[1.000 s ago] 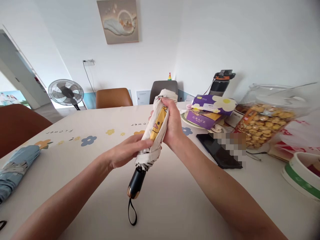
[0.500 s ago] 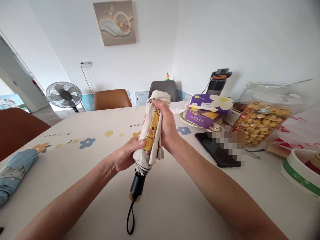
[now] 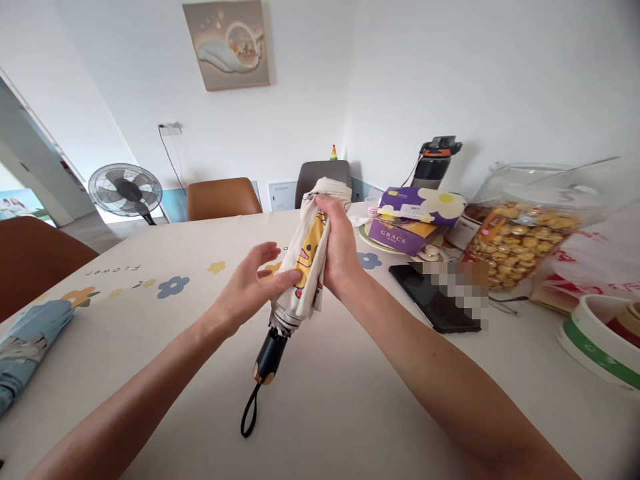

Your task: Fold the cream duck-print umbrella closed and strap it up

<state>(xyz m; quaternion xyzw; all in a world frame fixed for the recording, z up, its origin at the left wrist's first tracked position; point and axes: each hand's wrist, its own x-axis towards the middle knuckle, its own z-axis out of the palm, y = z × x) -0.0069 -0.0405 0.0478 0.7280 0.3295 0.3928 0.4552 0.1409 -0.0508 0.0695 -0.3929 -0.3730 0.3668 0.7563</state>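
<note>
A folded cream umbrella (image 3: 305,263) with a yellow cartoon print is held tilted above the table, its black handle (image 3: 267,352) and wrist strap hanging toward me. My right hand (image 3: 340,250) is wrapped around the upper part of the canopy. My left hand (image 3: 247,287) lies against the lower canopy with its fingers spread and stretched out, touching the fabric without gripping it.
A blue folded umbrella (image 3: 25,347) lies at the table's left edge. On the right stand a black phone (image 3: 433,307), a purple box (image 3: 405,233), a clear snack jar (image 3: 525,243), a dark bottle (image 3: 435,167) and a green-rimmed bowl (image 3: 595,353). Chairs and a fan (image 3: 125,190) stand behind.
My left hand has let go of the lower canopy and opened its fingers. The umbrella has tilted a little, its handle swinging slightly left. My right hand keeps its grip.
</note>
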